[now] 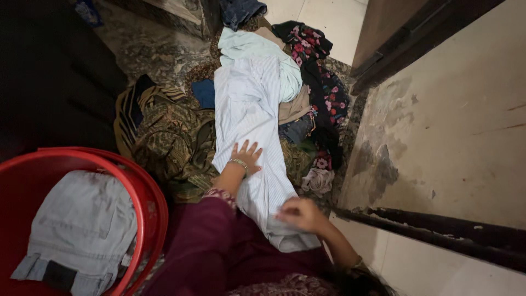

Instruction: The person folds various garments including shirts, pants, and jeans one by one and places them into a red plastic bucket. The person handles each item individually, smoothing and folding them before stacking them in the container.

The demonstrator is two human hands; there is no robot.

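From the head camera, you are looking down at a pale striped garment (249,118) that is lying lengthwise over a heap of clothes (175,137) in the middle of the floor, its near end reaching your lap. Your left hand (245,157) is resting flat on it about halfway along, fingers spread and gripping nothing. Your right hand (300,214) is sitting on the near end with fingers curled; it is blurred, so you cannot tell whether it is pinching the cloth or only pressing it.

The cloth is looking thin, soft and light, likely to drape and slide over the heap rather than keep any shape, so the near hem or the side edges are probably the surest places to take hold.

At the near left a red tub (148,203) is holding folded grey jeans (82,225) with a dark patch at the waistband. A dark flowered cloth (323,82) is lying to the far right. No packages, labels or signs are showing
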